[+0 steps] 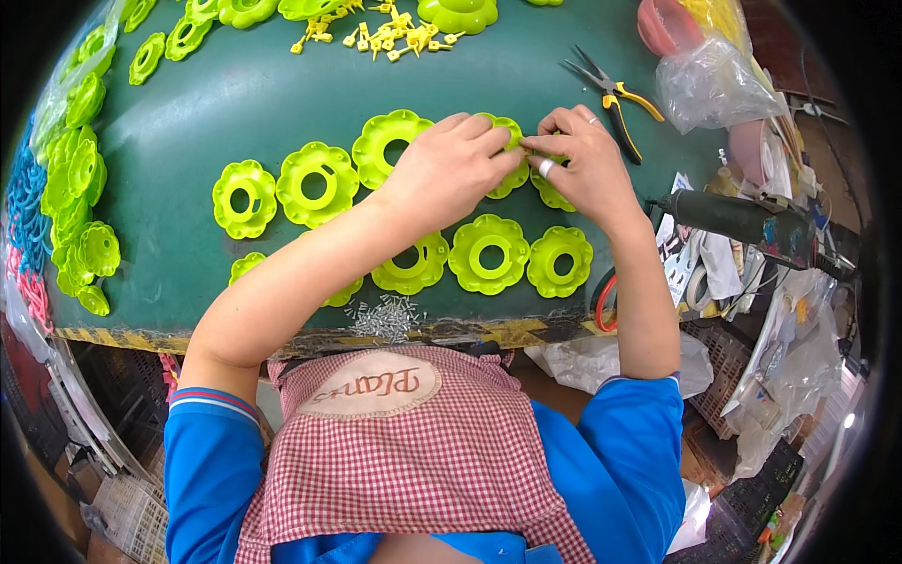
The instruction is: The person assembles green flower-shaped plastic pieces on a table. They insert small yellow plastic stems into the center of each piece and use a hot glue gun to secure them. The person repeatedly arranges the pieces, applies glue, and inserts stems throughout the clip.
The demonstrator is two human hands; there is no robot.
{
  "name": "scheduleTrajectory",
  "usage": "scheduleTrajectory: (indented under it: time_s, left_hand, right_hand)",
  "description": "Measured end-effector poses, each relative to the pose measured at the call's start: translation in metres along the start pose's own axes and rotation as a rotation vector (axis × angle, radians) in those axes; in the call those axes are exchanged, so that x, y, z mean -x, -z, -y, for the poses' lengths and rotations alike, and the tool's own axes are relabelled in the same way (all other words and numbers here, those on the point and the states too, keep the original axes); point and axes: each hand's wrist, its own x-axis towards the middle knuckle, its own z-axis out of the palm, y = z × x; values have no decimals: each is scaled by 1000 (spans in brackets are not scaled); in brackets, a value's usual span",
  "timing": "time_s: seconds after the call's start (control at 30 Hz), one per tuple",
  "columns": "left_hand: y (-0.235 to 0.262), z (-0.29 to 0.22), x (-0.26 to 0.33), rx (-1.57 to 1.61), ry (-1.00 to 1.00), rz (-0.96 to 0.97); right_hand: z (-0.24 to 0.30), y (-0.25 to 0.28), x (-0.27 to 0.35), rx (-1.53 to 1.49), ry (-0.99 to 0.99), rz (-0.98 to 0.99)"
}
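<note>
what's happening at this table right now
A person in a checked apron has both hands together over a lime-green flower-shaped ring; the left hand and right hand meet at its right edge, though what the fingertips pinch is hidden. More green rings lie in two rows on the green table. Small silver pieces are heaped at the near edge, and pliers lie beyond the right hand.

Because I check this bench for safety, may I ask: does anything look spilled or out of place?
Only the small metallic pieces look slightly odd: heaped loose beside the front edge of the green table, where some might fall.
</note>
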Motion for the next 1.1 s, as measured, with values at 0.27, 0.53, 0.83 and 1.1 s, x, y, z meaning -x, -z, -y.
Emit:
scheduleTrajectory:
  time_s: [0.27, 0.53, 0.83, 1.1]
  left_hand:
    - [14, 48, -10, -48, 178, -21]
    - [13, 109, -14, -204, 203, -24]
    - [29, 80, -28, -58, 277, 163]
    - [19, 90, -20, 52, 168, 240]
  right_hand:
    - [-10, -1, -45, -198, -134, -144]
    - [-7, -42, -118, 84, 110, -77]
    - [-14, -31, -108, 46, 195, 14]
    - [-18, -34, -113, -27, 204, -150]
